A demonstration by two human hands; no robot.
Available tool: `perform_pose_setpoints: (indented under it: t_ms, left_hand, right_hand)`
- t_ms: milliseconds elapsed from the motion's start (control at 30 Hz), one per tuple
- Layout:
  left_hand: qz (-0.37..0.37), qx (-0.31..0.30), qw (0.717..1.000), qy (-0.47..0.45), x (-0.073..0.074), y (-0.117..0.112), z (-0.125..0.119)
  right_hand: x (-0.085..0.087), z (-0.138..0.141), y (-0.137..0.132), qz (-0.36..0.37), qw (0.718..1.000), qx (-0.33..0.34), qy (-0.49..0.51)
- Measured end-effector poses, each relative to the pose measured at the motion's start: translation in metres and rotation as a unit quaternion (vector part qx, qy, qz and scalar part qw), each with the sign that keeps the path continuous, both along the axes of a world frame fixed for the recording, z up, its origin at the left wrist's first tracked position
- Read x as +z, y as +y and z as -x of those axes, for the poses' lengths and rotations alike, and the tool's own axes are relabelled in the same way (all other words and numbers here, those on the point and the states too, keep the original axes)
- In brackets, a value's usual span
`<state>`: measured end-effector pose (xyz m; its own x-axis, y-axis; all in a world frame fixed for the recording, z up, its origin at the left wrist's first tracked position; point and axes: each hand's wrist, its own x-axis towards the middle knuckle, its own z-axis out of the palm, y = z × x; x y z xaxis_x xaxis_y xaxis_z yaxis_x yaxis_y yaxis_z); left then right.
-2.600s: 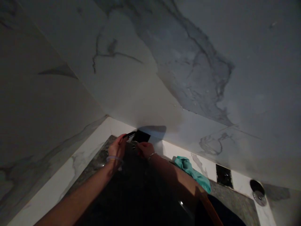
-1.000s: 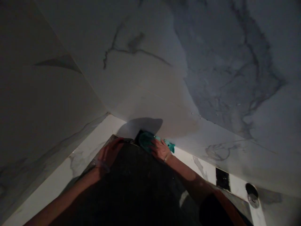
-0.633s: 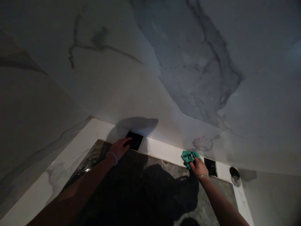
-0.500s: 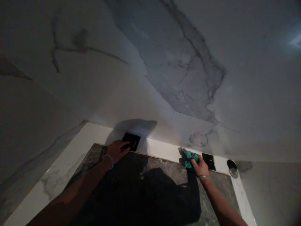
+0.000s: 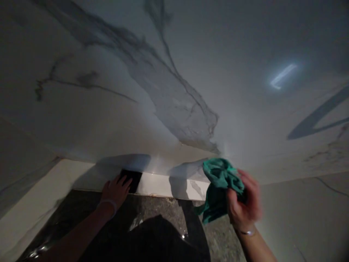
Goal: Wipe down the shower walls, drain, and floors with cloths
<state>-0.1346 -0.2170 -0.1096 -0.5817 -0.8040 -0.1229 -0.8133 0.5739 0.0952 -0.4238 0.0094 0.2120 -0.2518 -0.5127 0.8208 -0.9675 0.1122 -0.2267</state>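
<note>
My right hand (image 5: 242, 207) is raised close to the camera, its fingers closed around a crumpled teal cloth (image 5: 219, 183); the hand is smeared by motion. My left hand (image 5: 116, 189) reaches forward with fingers spread, its fingertips resting on a black square plate (image 5: 133, 179) set in the white strip at the foot of the marble wall. A thin bracelet circles each wrist.
A white marble wall with grey veins (image 5: 174, 102) fills the upper view and meets a side wall at the left. Below lies a dark, wet, glossy stone surface (image 5: 152, 225) bordered by a white marble strip (image 5: 160, 183). The light is dim.
My right hand has lifted the teal cloth away from the right-hand black plate and up toward the camera. The view has swung right. My left hand stays on the left black plate.
</note>
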Motion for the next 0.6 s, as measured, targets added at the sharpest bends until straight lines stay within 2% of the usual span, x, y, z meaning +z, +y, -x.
perform_pose_setpoints:
  t_ms: [67,100,133,167,200,233,300,367,400,433,467,500,533,600]
  left_hand:
    - [0.0,-0.003,1.0,-0.002,-0.006,0.003,0.005]
    - [0.005,0.005,1.0,0.0,-0.006,0.003,0.006]
    - [0.011,0.016,1.0,0.006,-0.006,0.004,0.004]
    - [0.016,0.024,0.999,0.019,-0.005,0.004,0.0]
    - [0.023,0.029,0.998,0.042,-0.005,0.005,-0.007]
    - [0.031,0.029,0.996,0.076,-0.005,0.006,-0.017]
    - [0.05,0.02,0.985,0.165,-0.008,0.013,-0.04]
    - [0.05,0.01,0.968,0.245,-0.015,0.027,-0.065]
    - [0.044,0.011,0.961,0.273,-0.02,0.036,-0.076]
    - [0.036,0.016,0.955,0.293,-0.024,0.046,-0.086]
    - [0.029,0.025,0.951,0.306,-0.027,0.056,-0.095]
    - [0.026,0.034,0.949,0.314,-0.03,0.064,-0.103]
    - [0.025,0.041,0.947,0.317,-0.032,0.072,-0.11]
    - [0.026,0.042,0.949,0.31,-0.032,0.081,-0.126]
  right_hand:
    - [0.057,-0.014,-0.049,0.084,0.981,0.041,0.172]
    - [0.075,-0.023,-0.077,0.09,0.97,0.035,0.225]
    - [0.082,-0.031,-0.105,0.078,0.963,0.018,0.259]
    - [0.078,-0.04,-0.132,0.08,0.955,-0.003,0.286]
    - [0.062,-0.047,-0.155,0.078,0.948,-0.014,0.309]
    - [0.036,-0.053,-0.174,0.065,0.941,0.01,0.332]
    - [-0.038,-0.056,-0.195,-0.023,0.916,0.129,0.378]
    - [-0.119,-0.046,-0.195,-0.2,0.856,0.28,0.387]
    - [-0.154,-0.035,-0.188,-0.31,0.814,0.323,0.37]
    - [-0.181,-0.021,-0.177,-0.412,0.772,0.344,0.34]
    - [-0.2,-0.006,-0.163,-0.491,0.737,0.348,0.307]
    - [-0.209,0.011,-0.146,-0.55,0.709,0.341,0.278]
    - [-0.209,0.028,-0.129,-0.588,0.692,0.331,0.256]
    - [-0.191,0.056,-0.1,-0.619,0.673,0.322,0.246]
